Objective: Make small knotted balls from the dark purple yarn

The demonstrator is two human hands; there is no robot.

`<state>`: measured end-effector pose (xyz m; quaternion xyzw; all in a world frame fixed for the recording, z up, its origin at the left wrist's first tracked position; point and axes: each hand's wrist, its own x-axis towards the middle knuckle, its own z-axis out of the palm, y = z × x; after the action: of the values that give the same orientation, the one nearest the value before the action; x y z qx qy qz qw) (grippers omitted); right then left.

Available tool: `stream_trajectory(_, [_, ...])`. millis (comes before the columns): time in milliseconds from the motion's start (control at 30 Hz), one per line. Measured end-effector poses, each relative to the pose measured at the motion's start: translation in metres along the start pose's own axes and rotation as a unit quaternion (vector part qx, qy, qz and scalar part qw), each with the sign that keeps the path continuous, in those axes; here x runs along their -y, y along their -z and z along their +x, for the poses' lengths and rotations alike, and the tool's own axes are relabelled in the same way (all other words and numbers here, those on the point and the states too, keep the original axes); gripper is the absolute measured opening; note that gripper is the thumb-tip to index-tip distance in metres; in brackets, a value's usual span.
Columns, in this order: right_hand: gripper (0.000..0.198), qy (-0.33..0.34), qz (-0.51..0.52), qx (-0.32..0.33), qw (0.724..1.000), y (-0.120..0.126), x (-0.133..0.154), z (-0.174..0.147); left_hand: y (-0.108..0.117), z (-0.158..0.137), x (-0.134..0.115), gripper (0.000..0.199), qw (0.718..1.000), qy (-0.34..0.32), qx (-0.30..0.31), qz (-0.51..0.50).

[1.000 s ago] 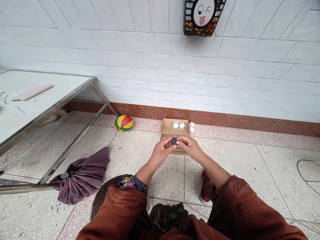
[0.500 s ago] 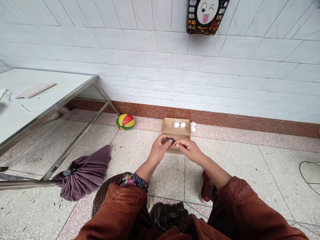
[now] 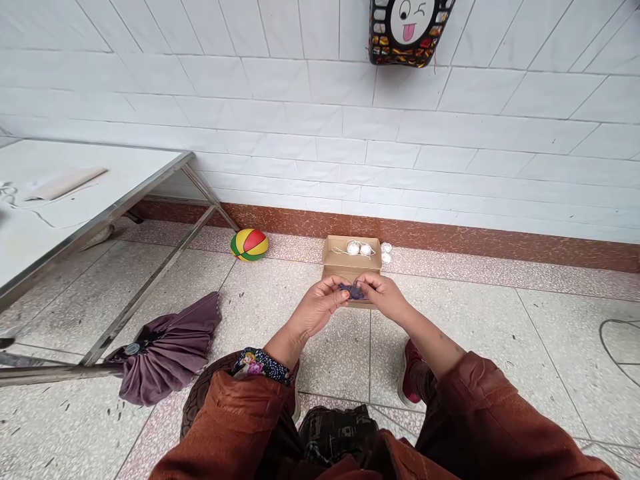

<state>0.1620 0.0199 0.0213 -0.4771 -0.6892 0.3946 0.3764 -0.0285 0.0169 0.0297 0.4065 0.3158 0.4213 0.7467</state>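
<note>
Between my two hands is a small piece of dark purple-blue yarn work (image 3: pixel 354 291), knitted or crocheted by its look. My left hand (image 3: pixel 323 303) pinches its left end between thumb and fingers. Fingertips of my right hand (image 3: pixel 383 293) are closed on its right side; whether a hook or needle is in them is too small to tell. Beyond the hands an open cardboard box (image 3: pixel 330 257) sits on the floor. White yarn balls (image 3: pixel 353 248) with loose strands lie in its lid part, and more white balls (image 3: pixel 386 252) lie beside it.
A striped ball (image 3: pixel 250 245) rests near the table leg. The white table (image 3: pixel 100 160) with a metal frame stands at left, with a folded purple umbrella (image 3: pixel 170 353) by it. A black basket (image 3: pixel 410 50) hangs on the tiled wall. A thin cable (image 3: pixel 607 340) lies at right.
Both hands have come slightly lower and turned, and the dark yarn piece has shifted a little right and down, with more of it showing. My head view has moved slightly.
</note>
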Motion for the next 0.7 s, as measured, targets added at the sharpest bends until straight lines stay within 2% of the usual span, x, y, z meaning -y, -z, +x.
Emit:
stream_trajectory(67, [0.016,-0.004,-0.004,-0.011,1.0,0.004,0.001,0.001,0.002,0.0,0.0,0.026,0.996,0.007,0.034,0.087])
stream_trajectory(133, [0.014,-0.008,-0.006,-0.013,1.0,0.007,0.004,0.0,0.003,0.0,0.002,0.023,0.982,-0.005,0.027,0.188])
stream_trajectory(200, [0.015,-0.007,-0.002,0.0,1.0,0.008,0.009,-0.003,0.003,0.003,0.007,0.02,0.955,-0.044,-0.03,0.293])
stream_trajectory(267, [0.017,0.001,0.009,0.026,1.0,0.005,0.014,-0.008,0.003,0.005,0.011,0.018,0.925,-0.091,-0.102,0.354])
stream_trajectory(333, [0.019,0.021,0.027,0.048,0.998,0.0,0.018,-0.011,0.002,0.008,0.013,0.021,0.929,-0.114,-0.144,0.32])
stream_trajectory(400, [0.022,0.045,0.042,0.064,0.996,-0.006,0.019,-0.014,0.0,0.009,0.012,0.024,0.958,-0.114,-0.156,0.211])
stream_trajectory(467, [0.024,0.055,0.049,0.061,0.995,-0.01,0.017,-0.014,-0.003,0.009,0.01,0.028,0.981,-0.101,-0.14,0.084])
stream_trajectory(533, [0.024,0.045,0.052,0.044,0.997,-0.012,0.014,-0.012,-0.005,0.007,0.008,0.031,0.989,-0.088,-0.115,-0.008])
stream_trajectory(600, [0.024,0.027,0.057,0.027,0.998,-0.01,0.01,-0.011,-0.007,0.005,0.006,0.036,0.991,-0.075,-0.091,-0.056])
stream_trajectory(700, [0.025,-0.004,0.057,0.019,0.998,-0.004,0.005,-0.008,-0.007,0.003,0.004,0.039,0.994,-0.049,-0.061,-0.074])
